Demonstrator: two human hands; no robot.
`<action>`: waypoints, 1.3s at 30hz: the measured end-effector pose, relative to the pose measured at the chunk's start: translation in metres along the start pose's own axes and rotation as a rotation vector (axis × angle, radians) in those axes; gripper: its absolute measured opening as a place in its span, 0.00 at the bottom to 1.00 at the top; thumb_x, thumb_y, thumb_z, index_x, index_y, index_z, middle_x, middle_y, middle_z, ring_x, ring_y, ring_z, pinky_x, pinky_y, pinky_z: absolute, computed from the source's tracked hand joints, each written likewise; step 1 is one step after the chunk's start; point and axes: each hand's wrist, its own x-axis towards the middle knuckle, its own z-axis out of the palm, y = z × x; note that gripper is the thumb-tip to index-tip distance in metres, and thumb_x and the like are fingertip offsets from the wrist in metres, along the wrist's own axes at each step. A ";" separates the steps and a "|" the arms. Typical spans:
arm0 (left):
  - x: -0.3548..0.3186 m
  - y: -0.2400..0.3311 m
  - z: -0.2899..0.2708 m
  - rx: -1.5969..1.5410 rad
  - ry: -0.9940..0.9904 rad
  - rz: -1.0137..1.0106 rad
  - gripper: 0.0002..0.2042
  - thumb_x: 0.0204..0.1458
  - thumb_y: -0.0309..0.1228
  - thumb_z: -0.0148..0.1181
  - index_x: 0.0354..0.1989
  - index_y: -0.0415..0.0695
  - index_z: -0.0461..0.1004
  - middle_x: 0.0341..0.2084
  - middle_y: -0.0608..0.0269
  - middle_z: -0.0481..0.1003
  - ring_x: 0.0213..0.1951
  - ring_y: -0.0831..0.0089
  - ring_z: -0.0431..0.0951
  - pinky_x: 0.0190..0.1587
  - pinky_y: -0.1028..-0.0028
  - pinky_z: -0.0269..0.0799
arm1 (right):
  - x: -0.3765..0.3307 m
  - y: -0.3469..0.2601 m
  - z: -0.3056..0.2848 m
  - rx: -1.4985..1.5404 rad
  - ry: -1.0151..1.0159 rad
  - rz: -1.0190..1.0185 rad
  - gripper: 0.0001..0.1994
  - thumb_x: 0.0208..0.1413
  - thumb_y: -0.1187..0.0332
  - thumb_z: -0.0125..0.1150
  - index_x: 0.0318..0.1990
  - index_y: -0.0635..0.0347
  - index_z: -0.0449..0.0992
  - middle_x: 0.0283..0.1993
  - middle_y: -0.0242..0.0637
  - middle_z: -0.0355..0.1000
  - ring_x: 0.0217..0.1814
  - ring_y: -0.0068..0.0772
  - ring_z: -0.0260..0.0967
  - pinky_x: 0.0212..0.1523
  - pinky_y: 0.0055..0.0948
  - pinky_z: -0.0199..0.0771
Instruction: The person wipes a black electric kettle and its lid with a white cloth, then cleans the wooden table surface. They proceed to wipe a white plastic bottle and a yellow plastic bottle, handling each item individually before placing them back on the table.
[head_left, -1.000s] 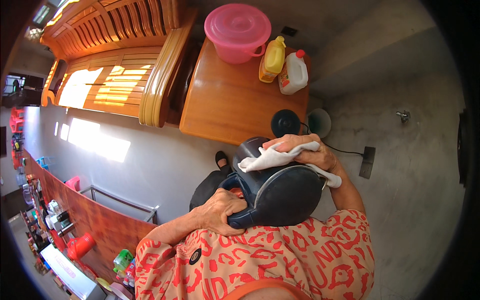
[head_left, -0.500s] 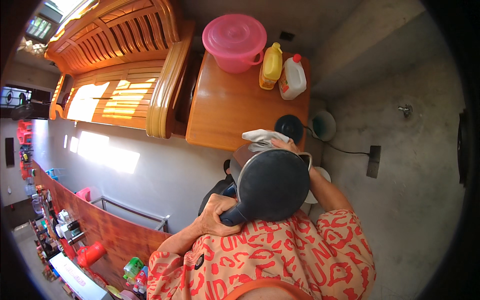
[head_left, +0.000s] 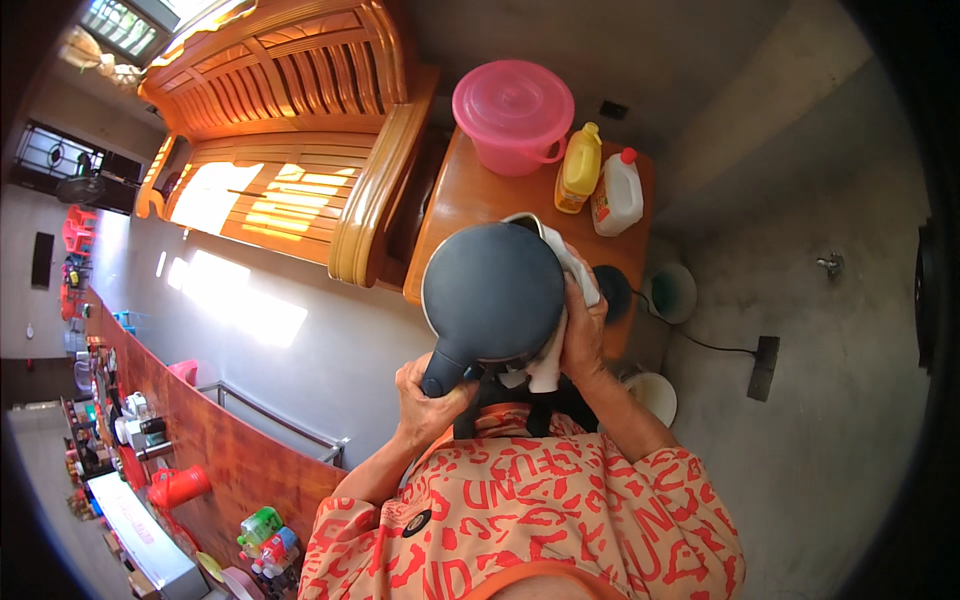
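Note:
An electric kettle [head_left: 490, 285] with a dark blue-grey top is held up in front of my chest, its spout facing away from me. My left hand [head_left: 430, 393] is closed round the kettle's handle on the near side. At the kettle's right side, my right hand [head_left: 584, 330] presses a white cloth [head_left: 550, 368] against the body, fingers bent over it. Part of the cloth hangs below the kettle. The round black kettle base [head_left: 613, 290] sits on the table just beyond my right hand, its cord running right.
A wooden table [head_left: 450, 215] bears a lidded pink bucket [head_left: 512, 110], a yellow jug [head_left: 579, 170] and a white jug [head_left: 618, 195] with a red cap. Left stands a wooden bench [head_left: 270, 190]. White buckets [head_left: 655, 398] stand on the right, near a wall socket strip [head_left: 763, 368].
The kettle has moved away from my body and turned, its spout swinging from the right to the far side. My right hand with the cloth has come round to its right side.

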 end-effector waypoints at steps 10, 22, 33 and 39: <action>0.023 0.033 0.008 -0.442 0.248 -0.019 0.06 0.40 0.23 0.54 0.16 0.38 0.65 0.09 0.67 0.63 0.11 0.80 0.61 0.15 0.77 0.55 | -0.015 0.044 0.052 -0.673 -0.105 -1.050 0.31 0.51 0.74 0.54 0.64 0.59 0.53 0.65 0.61 0.48 0.65 0.65 0.48 0.63 0.56 0.48; 0.013 0.030 -0.020 -0.359 0.321 0.007 0.06 0.35 0.21 0.61 0.16 0.39 0.68 0.10 0.67 0.68 0.13 0.80 0.66 0.17 0.78 0.61 | 0.013 0.133 0.016 -0.651 -0.070 -0.499 0.26 0.59 0.70 0.46 0.65 0.62 0.54 0.63 0.53 0.56 0.65 0.54 0.53 0.65 0.40 0.51; 0.008 0.041 -0.063 -0.118 0.052 0.332 0.05 0.30 0.22 0.61 0.17 0.39 0.71 0.12 0.66 0.70 0.15 0.80 0.70 0.19 0.78 0.65 | 0.047 0.107 -0.009 0.116 -0.738 -0.143 0.22 0.58 0.61 0.48 0.54 0.69 0.67 0.55 0.44 0.65 0.55 0.30 0.63 0.56 0.31 0.63; 0.011 0.041 -0.071 0.097 0.027 0.540 0.10 0.31 0.23 0.64 0.25 0.38 0.71 0.20 0.57 0.71 0.23 0.63 0.72 0.27 0.71 0.68 | 0.036 0.080 0.020 0.001 -0.630 -0.023 0.21 0.58 0.62 0.48 0.54 0.69 0.67 0.55 0.44 0.65 0.56 0.30 0.63 0.56 0.32 0.62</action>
